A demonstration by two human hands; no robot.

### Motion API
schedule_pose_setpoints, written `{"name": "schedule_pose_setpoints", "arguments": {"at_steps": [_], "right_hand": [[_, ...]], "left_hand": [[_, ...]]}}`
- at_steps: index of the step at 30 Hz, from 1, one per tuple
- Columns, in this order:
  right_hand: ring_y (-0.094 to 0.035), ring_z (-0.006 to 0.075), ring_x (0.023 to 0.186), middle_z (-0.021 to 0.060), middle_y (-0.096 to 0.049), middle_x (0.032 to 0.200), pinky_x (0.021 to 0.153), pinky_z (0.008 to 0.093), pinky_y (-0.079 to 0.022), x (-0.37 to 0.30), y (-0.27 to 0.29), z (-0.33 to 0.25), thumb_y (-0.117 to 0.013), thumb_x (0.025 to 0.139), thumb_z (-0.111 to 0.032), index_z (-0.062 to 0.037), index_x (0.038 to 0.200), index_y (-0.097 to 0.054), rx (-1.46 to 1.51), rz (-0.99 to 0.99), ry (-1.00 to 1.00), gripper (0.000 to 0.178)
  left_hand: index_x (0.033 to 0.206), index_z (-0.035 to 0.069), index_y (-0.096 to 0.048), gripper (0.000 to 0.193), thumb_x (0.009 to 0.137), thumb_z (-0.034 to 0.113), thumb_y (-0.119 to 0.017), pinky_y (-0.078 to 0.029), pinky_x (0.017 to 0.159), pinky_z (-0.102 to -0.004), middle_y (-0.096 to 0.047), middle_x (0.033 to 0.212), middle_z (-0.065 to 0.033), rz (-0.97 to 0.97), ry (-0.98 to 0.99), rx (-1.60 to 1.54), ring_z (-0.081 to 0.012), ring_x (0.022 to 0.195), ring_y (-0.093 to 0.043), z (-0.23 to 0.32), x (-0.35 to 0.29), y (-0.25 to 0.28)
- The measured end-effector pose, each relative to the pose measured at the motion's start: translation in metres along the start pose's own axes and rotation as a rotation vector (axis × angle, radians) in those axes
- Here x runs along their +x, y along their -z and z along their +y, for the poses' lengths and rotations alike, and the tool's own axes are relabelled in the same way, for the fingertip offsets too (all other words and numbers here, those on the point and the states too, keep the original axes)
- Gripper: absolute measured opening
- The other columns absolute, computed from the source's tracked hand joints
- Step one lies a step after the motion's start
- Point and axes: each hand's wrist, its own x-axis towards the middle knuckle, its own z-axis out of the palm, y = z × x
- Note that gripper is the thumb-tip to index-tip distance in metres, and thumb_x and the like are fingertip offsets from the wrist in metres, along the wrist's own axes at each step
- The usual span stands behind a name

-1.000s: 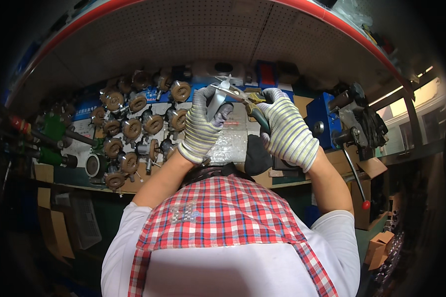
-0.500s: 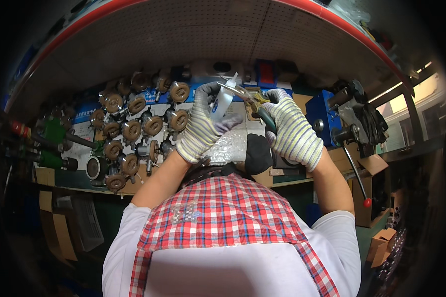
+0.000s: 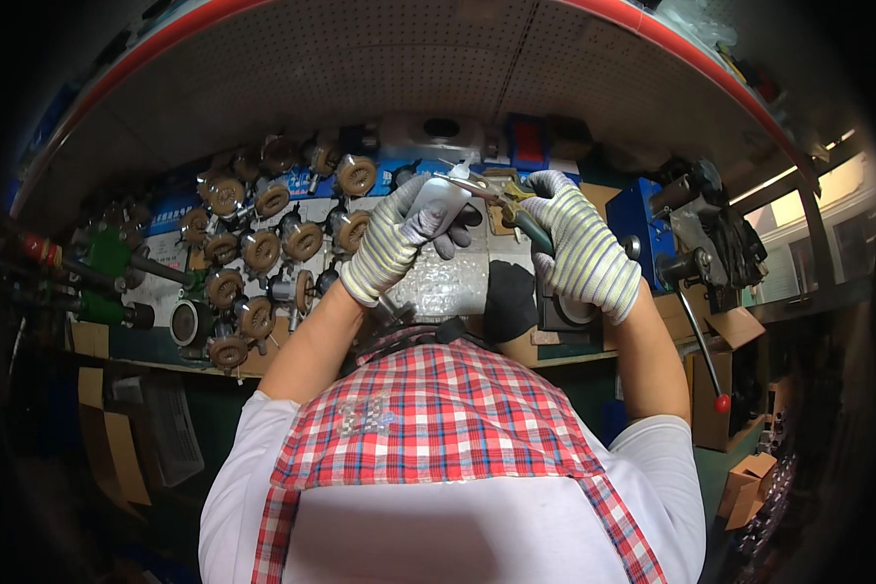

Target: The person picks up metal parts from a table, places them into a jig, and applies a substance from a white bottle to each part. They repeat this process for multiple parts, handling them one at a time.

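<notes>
A striped knit glove with grey fingers covers my left hand (image 3: 387, 241), which is closed round a small white squeeze bottle (image 3: 438, 206) with a pointed nozzle at its top. My right hand (image 3: 586, 243), in the same kind of glove, grips a pair of pliers (image 3: 530, 228) by the dark green handles. The metal jaws reach left to the bottle's neck, just under the nozzle. Whether they bite on it is too small to tell. Both hands are raised over the bench, above a sheet of clear bubble wrap (image 3: 446, 287).
Several round brown-faced metal parts (image 3: 261, 251) crowd the bench at left, beside a green clamp-like fixture (image 3: 107, 255). A black cloth-like piece (image 3: 509, 302) lies near the bench edge. At right stands a blue machine (image 3: 633, 219) with a red-knobbed lever (image 3: 701, 341). A perforated panel (image 3: 409, 78) rises behind.
My left hand has turned, tilting the bottle to the right, and its lower fingers have shifted. The plier jaws have moved slightly right and lower against the bottle's neck.
</notes>
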Motion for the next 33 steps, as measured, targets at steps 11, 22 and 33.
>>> {"name": "schedule_pose_setpoints", "arguments": {"at_steps": [11,22,33], "right_hand": [[-0.053,0.0333,0.111,0.0172,-0.05,0.119,0.101,0.0373,-0.043,0.011,-0.027,0.029,-0.053,0.07,-0.003,0.0032,0.11,-0.063,0.451,0.044,0.143,0.042],[-0.06,0.0341,0.111,0.0156,-0.063,0.121,0.088,0.0438,-0.051,0.006,-0.308,0.126,-0.062,0.088,-0.043,-0.0151,0.114,-0.069,-0.338,-0.249,-0.661,0.039],[-0.064,0.0285,0.092,0.0093,-0.07,0.098,0.09,0.0388,-0.048,0.138,-0.015,0.018,-0.067,0.083,-0.006,-0.0068,0.099,-0.069,-0.025,1.157,0.368,0.016]], "left_hand": [[0.114,-0.003,-0.06,0.055,0.087,0.043,-0.072,-0.059,0.057,-0.0298,-0.068,0.087,-0.0146,-0.323,0.281,-0.633,-0.0218,0.076,-0.069,-0.01,0.002,0.012],[0.124,0.002,-0.058,0.054,0.084,0.035,-0.077,-0.058,0.088,-0.0335,-0.069,0.114,-0.0123,0.094,0.062,-0.027,-0.0243,0.103,-0.069,0.002,-0.017,0.044],[0.118,0.002,-0.06,0.043,0.09,0.033,-0.072,-0.058,0.08,-0.0314,-0.07,0.106,-0.0125,0.417,-0.15,0.14,-0.0207,0.094,-0.07,0.026,-0.058,0.076]]}}
